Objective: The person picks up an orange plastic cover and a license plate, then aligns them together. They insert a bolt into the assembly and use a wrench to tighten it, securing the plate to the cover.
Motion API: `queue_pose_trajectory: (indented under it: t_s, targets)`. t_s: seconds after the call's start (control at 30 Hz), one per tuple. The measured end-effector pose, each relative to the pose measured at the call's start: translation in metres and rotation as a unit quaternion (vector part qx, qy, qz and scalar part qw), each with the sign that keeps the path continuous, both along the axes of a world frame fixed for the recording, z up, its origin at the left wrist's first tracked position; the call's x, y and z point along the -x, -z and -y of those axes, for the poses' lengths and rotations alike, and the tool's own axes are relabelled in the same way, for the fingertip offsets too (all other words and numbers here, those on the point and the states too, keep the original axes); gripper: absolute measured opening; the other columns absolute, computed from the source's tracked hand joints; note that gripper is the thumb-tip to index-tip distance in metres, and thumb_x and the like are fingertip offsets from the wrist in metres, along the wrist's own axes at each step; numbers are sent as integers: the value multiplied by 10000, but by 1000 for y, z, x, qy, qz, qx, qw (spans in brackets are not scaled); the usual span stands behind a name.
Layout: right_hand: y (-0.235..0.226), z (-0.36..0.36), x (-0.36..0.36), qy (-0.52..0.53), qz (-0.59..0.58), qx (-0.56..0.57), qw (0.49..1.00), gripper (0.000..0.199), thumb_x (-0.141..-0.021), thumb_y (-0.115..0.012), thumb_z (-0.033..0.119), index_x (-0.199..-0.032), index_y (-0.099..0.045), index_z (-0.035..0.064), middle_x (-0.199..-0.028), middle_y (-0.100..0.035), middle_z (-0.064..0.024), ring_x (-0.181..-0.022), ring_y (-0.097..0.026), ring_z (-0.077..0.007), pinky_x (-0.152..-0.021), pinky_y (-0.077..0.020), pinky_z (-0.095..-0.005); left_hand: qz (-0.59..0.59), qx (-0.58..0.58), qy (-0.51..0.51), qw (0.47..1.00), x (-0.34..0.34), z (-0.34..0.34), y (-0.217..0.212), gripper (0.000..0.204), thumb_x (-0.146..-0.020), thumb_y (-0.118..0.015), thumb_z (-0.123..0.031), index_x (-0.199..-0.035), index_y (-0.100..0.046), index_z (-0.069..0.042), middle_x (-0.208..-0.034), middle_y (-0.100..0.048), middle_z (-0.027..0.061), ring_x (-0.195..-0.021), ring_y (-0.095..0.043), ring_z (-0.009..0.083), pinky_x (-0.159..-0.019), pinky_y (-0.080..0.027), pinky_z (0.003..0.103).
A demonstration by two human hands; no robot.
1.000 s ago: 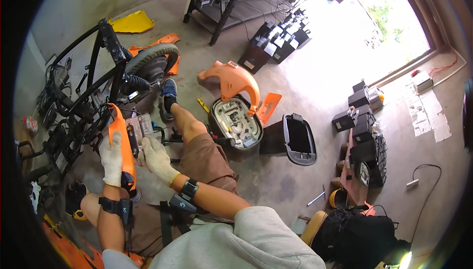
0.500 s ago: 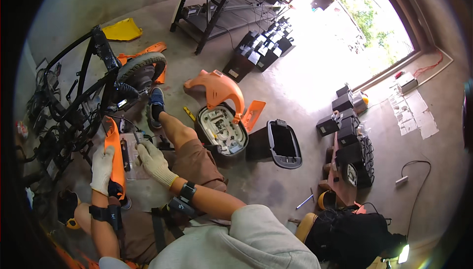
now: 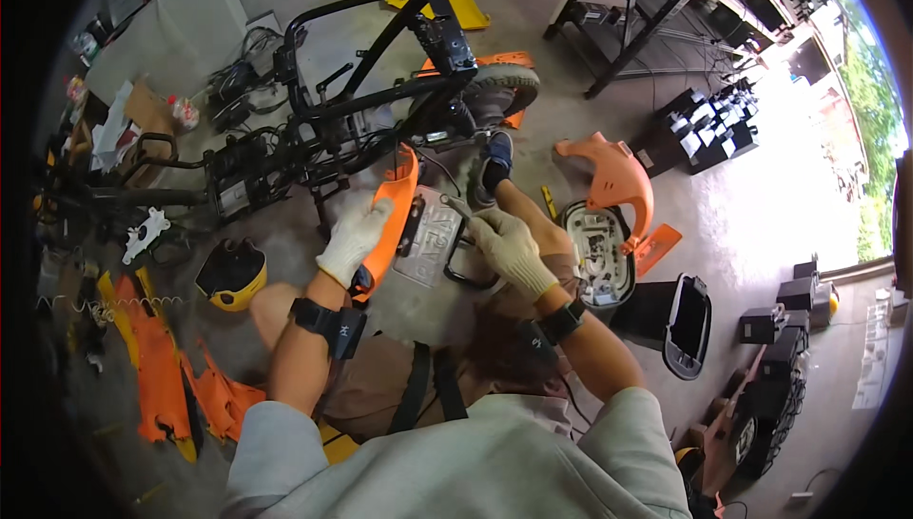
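Note:
A curved orange plastic panel (image 3: 395,219) stands in front of me, and a pale number plate (image 3: 426,245) with raised characters is beside it, joined by a dark bracket (image 3: 411,224). My left hand (image 3: 355,236), in a white knit glove, is closed around the panel's left edge. On the other side of the plate, my gloved right hand (image 3: 506,245) is closed on a slim grey metal tool (image 3: 458,207), whose exact kind I cannot make out. The tool's tip is near the plate's upper right corner. A black loop-shaped bar (image 3: 468,276) lies just below that hand.
A stripped black scooter frame (image 3: 371,100) with its wheel (image 3: 504,91) stands ahead. To the right are an orange fender (image 3: 618,176), a storage bin (image 3: 599,253) with small parts and a black bin (image 3: 687,329). A yellow helmet (image 3: 233,276) and orange panels (image 3: 157,376) lie left.
My view has swung left, so the scene sits further right and more of the scooter frame shows. Both hands stay at the panel and plate with the same holds.

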State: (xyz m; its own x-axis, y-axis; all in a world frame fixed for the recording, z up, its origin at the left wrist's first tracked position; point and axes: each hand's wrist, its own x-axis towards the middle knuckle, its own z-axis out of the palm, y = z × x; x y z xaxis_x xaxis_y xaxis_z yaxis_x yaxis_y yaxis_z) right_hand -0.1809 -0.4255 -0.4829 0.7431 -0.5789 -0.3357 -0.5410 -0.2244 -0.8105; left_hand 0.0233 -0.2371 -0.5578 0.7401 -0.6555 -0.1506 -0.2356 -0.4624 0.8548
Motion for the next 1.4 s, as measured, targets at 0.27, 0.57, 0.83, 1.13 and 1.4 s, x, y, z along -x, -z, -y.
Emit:
queue_pose_trajectory:
  t_s: [0.27, 0.57, 0.83, 1.13, 1.4]
  targets:
    - [-12, 4, -26, -91, -57, 182, 977, 343, -888, -574, 346, -1040, -743, 90, -876, -730, -163, -852, -708, -346, -779, -554, -441, 43, -51, 29, 997, 16, 8, -43, 528, -976, -487, -535, -1116, -664, -57, -984, -688, 225, -972, -652, 420, -833, -494, 470]
    - [-21, 2, -30, -133, -67, 145, 978, 360, -865, -574, 364, -1025, -751, 94, -898, -729, -176, -866, -702, -363, -800, -553, -450, 60, -62, 52, 995, 24, 13, -66, 515, -989, -483, -515, -1052, -669, -39, -853, -687, 187, -830, -680, 350, -726, -503, 452]
    - [-23, 5, -36, -163, -91, 140, 972, 372, -848, -565, 356, -1017, -758, 87, -874, -727, -190, -848, -708, -364, -806, -560, -448, 57, -25, 43, 997, 27, 12, -72, 512, -992, -511, -498, -1035, -675, -15, -778, -674, 166, -689, -677, 289, -643, -506, 416]
    - [-21, 4, -41, -146, -99, 134, 975, 359, -841, -586, 367, -1014, -766, 110, -854, -733, -157, -859, -711, -335, -809, -558, -428, 32, -112, 53, 992, 26, 14, -89, 456, -962, -540, -480, -1060, -649, -48, -926, -657, 262, -893, -634, 456, -763, -489, 489]
    - [-24, 22, -45, -175, -165, 91, 966, 381, -827, -602, 369, -1018, -762, 80, -833, -741, -131, -832, -718, -304, -795, -554, -414, 33, -82, 62, 994, 31, 14, -87, 472, -981, -539, -457, -957, -661, -2, -818, -640, 246, -798, -634, 418, -698, -474, 469]
